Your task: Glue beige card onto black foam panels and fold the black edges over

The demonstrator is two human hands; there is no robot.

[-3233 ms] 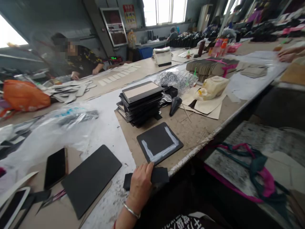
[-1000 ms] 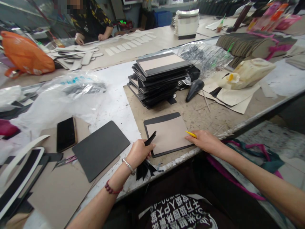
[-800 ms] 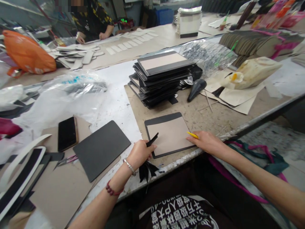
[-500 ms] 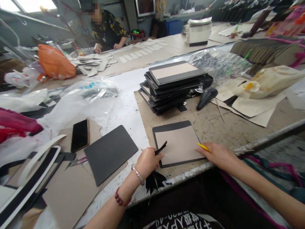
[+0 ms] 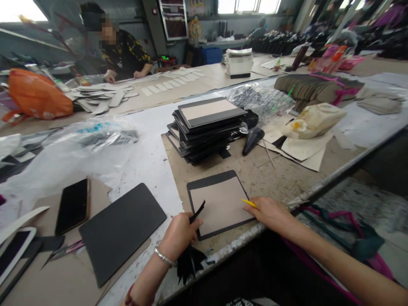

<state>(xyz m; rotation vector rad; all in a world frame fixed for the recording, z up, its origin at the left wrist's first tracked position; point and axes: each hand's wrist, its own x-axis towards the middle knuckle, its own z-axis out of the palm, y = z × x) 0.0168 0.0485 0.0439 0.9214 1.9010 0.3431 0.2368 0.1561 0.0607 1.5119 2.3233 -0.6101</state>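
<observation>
At table edge (image 5: 318, 187), left hand (image 5: 178, 233) gripping black strips (image 5: 190, 260), right hand (image 5: 270, 211) pinching yellow stick (image 5: 249, 203)

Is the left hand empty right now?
No, the left hand is closed around a bundle of black strips, one sticking up by the tan panel, while the right hand pinches a yellow tool.

On the table (image 5: 274, 174) before us lies the panel (image 5: 219, 206); we find the stack (image 5: 207, 127) at its 12 o'clock, the sheet (image 5: 123, 231) at 9, the phone (image 5: 72, 206) beyond that, the sack (image 5: 314, 121) at 2.
</observation>
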